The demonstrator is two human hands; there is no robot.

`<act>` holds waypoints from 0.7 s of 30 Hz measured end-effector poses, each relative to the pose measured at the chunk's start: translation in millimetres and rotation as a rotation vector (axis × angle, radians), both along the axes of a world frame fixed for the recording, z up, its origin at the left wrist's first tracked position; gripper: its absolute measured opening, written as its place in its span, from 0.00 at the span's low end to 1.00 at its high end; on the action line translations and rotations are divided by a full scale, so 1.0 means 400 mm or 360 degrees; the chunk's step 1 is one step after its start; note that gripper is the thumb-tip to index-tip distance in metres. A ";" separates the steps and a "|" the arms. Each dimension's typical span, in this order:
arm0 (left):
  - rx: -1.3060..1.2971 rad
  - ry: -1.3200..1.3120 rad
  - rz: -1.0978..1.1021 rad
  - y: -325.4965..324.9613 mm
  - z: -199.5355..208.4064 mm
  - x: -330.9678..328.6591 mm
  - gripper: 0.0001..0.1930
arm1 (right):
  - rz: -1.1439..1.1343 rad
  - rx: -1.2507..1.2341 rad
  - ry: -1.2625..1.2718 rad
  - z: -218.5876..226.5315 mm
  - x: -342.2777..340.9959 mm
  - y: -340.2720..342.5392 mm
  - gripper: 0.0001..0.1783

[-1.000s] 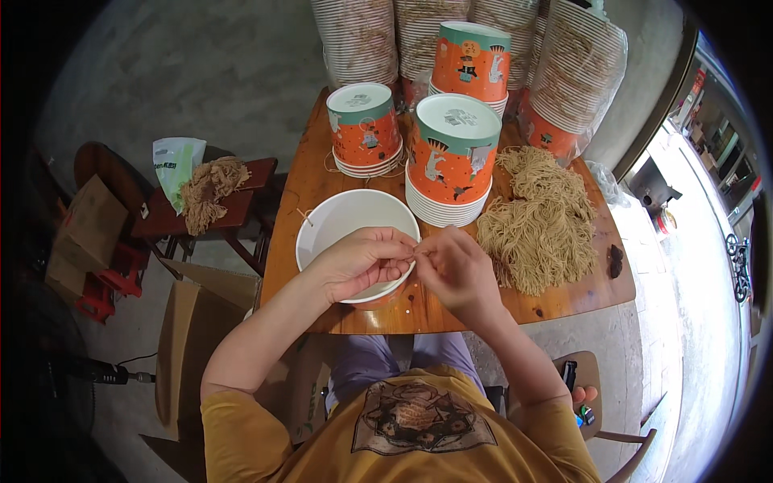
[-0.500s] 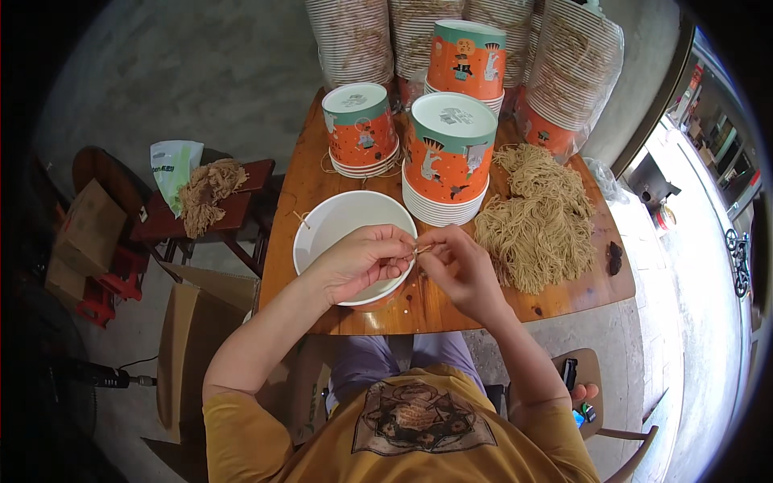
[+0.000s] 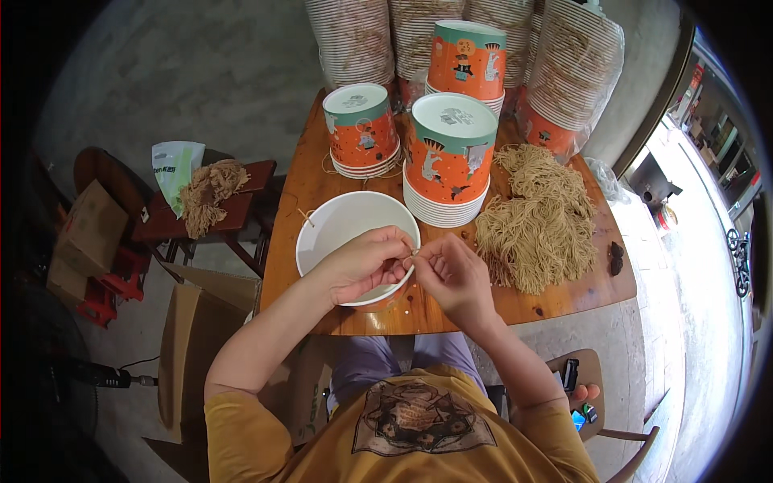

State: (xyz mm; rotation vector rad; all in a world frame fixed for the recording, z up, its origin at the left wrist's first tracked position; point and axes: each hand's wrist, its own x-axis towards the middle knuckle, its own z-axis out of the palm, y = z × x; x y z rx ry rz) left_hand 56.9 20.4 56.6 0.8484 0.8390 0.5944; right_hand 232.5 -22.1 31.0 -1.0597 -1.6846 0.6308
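A white-lined paper bucket (image 3: 330, 229) stands mouth up at the near edge of the wooden table, directly in front of me. At its right rim my left hand (image 3: 366, 264) and my right hand (image 3: 457, 278) meet with fingertips pinched around a short bit of tan twine (image 3: 415, 252). Most of that twine is hidden by the fingers. My left wrist crosses over the bucket's mouth. From the bucket's left rim a small knotted end of twine (image 3: 306, 217) sticks out. Right of my right hand lies a loose heap of tan twine (image 3: 538, 233).
Upside-down stacks of orange and green buckets stand behind, one large stack (image 3: 448, 173) and one smaller stack (image 3: 361, 133). Tall plastic-wrapped stacks (image 3: 576, 68) line the back. A red bench (image 3: 254, 181) with more twine is at left, above an open cardboard box (image 3: 201, 338).
My right hand has turned slightly and drawn a little closer to my left fingertips. Less of the twine shows between them. The bucket has shifted a touch to the right.
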 end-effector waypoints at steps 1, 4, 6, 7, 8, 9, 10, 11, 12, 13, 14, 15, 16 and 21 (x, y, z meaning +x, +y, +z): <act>0.0000 0.0000 -0.0003 0.001 -0.001 0.001 0.03 | -0.0002 0.0044 -0.0070 0.003 -0.005 -0.008 0.06; -0.0029 -0.0051 0.0011 0.004 -0.004 0.001 0.04 | -0.0034 0.0128 -0.0135 -0.004 -0.018 -0.010 0.07; -0.0095 -0.0162 0.0095 0.001 0.001 0.000 0.05 | -0.0098 0.0107 0.0018 -0.013 -0.017 -0.004 0.05; -0.0096 -0.0162 0.0092 0.000 0.003 0.000 0.05 | -0.0101 0.0107 0.0018 -0.015 -0.016 -0.003 0.05; -0.0120 -0.0185 0.0084 -0.001 0.004 -0.001 0.05 | -0.0113 0.0173 -0.0009 -0.016 -0.013 -0.004 0.05; -0.0144 -0.0209 0.0077 -0.001 0.004 -0.001 0.06 | -0.0124 0.0238 -0.0037 -0.017 -0.011 -0.005 0.05; -0.0145 -0.0208 0.0082 -0.003 0.005 -0.002 0.06 | -0.0119 0.0237 -0.0036 -0.014 -0.011 -0.011 0.05; -0.0149 -0.0198 0.0082 -0.004 0.006 -0.003 0.05 | -0.0144 0.0257 -0.0136 -0.007 -0.011 -0.019 0.06; -0.0153 -0.0188 0.0082 -0.004 0.006 -0.005 0.05 | -0.0168 0.0278 -0.0236 -0.003 -0.010 -0.025 0.07; -0.0155 -0.0189 0.0082 -0.003 0.006 -0.006 0.05 | -0.0167 0.0276 -0.0237 -0.005 -0.009 -0.028 0.07; -0.0135 -0.0148 0.0082 0.000 0.005 -0.007 0.05 | -0.0168 0.0352 -0.0308 -0.006 -0.007 -0.032 0.07; -0.0116 -0.0107 0.0082 0.002 0.005 -0.008 0.05 | -0.0168 0.0429 -0.0380 -0.007 -0.005 -0.034 0.07; -0.0116 -0.0108 0.0083 0.002 0.007 -0.008 0.05 | -0.0168 0.0428 -0.0380 -0.007 0.000 -0.031 0.07; -0.0107 -0.0031 0.0057 0.001 0.018 -0.003 0.05 | 0.0120 0.0638 -0.0497 -0.002 0.043 -0.004 0.12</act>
